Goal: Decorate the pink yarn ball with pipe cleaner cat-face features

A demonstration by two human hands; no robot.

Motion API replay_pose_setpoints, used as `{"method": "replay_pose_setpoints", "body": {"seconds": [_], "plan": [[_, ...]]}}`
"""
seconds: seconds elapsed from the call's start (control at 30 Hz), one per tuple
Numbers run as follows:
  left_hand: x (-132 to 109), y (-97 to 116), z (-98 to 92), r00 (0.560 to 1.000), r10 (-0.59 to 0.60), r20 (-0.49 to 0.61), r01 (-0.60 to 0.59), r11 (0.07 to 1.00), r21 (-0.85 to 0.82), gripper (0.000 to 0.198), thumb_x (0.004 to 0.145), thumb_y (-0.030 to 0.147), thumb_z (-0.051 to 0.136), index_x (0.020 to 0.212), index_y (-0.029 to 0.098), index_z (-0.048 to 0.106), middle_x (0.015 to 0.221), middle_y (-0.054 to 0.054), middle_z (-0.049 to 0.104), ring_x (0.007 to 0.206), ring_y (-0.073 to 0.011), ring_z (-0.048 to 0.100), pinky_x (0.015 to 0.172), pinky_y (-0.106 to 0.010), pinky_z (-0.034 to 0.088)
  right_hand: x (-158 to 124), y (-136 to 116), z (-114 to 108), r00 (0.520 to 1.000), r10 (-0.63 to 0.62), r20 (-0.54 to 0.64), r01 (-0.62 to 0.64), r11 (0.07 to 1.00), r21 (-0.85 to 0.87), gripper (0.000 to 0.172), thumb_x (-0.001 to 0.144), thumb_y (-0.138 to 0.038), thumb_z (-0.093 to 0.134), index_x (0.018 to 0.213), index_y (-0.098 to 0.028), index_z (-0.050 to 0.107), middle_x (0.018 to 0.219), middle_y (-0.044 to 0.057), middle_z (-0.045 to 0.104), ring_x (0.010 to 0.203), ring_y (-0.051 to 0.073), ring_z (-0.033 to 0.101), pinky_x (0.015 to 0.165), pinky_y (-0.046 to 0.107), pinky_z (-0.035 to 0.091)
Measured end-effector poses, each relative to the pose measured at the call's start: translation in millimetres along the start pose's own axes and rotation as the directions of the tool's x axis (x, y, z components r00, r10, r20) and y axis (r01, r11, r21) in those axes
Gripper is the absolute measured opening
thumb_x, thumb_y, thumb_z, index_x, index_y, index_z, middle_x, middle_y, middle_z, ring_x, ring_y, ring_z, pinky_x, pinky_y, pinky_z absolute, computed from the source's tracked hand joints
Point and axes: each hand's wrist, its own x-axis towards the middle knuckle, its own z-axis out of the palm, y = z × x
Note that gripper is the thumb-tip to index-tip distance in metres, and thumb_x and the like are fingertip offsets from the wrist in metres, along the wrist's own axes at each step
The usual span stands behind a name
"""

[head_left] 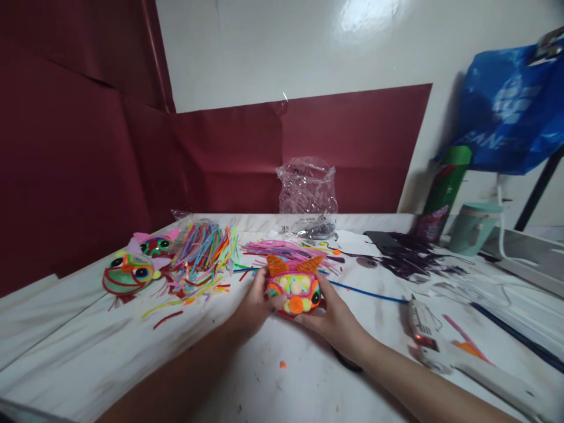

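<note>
I counted three fuzzy animal faces (296,288), one glue gun (423,333), one lidded mug (470,235) and one blue bag (506,117).

Worktop (176,364): near edge outside lower frame. Orange-eared pipe-cleaner animal face (296,286): flanks partly covered by left hand (256,294) and right hand (332,317); rear turned from view. Black object (349,362): mostly beneath right wrist (356,341), kind indeterminable. Pink-eared face (153,244), by worktop's left edge: partly behind green-mouthed face (126,276). Blue bag (506,111), above worktop's right rear corner: cut by right frame edge, lettering incomplete. Glue gun (425,335), toward right edge: blurred. Dark specks (240,408): too small to identify.
</note>
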Motion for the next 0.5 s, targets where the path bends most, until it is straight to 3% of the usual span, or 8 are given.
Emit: {"method": "replay_pose_setpoints", "body": {"seconds": [0.13, 0.23, 0.5], "plan": [[-2.3, -1.6, 2.2, 0.996, -0.065, -0.06, 0.063, 0.997, -0.043, 0.062, 0.069, 0.024, 0.073, 0.122, 0.021, 0.042, 0.118, -0.011, 0.061, 0.103, -0.0271, 0.061, 0.086, -0.04, 0.05, -0.9, 5.7, -2.0, 0.972, -0.229, 0.046, 0.233, 0.943, -0.238, 0.08, 0.071, -0.039, 0.073, 0.138, -0.026, 0.031, 0.136, 0.012, 0.043, 0.127, 0.03, 0.04, 0.106, 0.047, 0.034], [-4.9, 0.1, 4.0, 0.992, -0.101, -0.078, 0.099, 0.995, -0.031, 0.067, 0.064, 0.023, 0.076, 0.122, 0.02, 0.041, 0.113, -0.01, 0.064, 0.1, -0.0274, 0.063, 0.083, -0.038, 0.051, -1.5, 11.0, -2.4, 0.947, -0.313, 0.075, 0.32, 0.894, -0.315, 0.078, 0.073, -0.044, 0.07, 0.139, -0.027, 0.031, 0.141, 0.013, 0.04, 0.132, 0.032, 0.034, 0.108, 0.05, 0.031], [-5.1, 1.5, 4.9, 0.992, -0.068, -0.11, 0.073, 0.997, 0.035, 0.067, 0.06, 0.022, 0.079, 0.118, 0.021, 0.045, 0.111, -0.008, 0.064, 0.099, -0.0258, 0.063, 0.082, -0.035, 0.051, -2.3, 10.6, 1.0, 0.948, -0.307, 0.082, 0.316, 0.885, -0.342, 0.077, 0.072, -0.04, 0.072, 0.137, -0.027, 0.033, 0.137, 0.015, 0.043, 0.129, 0.032, 0.039, 0.104, 0.05, 0.036]]}}
